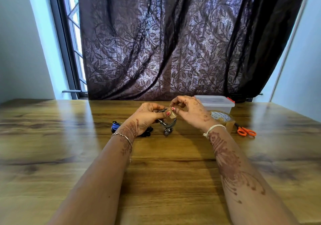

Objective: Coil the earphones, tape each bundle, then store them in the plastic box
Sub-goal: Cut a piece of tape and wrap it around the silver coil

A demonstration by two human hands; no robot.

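Loop hanging down, the grey coil is gripped by the left hand. Just right of it, the right hand pinches the tape strip on the coil's top.

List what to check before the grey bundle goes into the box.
1. Grip of left hand on grey coil: ok.
2. Tape piece pinched against the coil by right hand: ok.
3. Tape wrapped fully round: cannot tell.
4. Plastic box open: not ok, lid looks on.
5. Blue bundle and black bundle taped: cannot tell.
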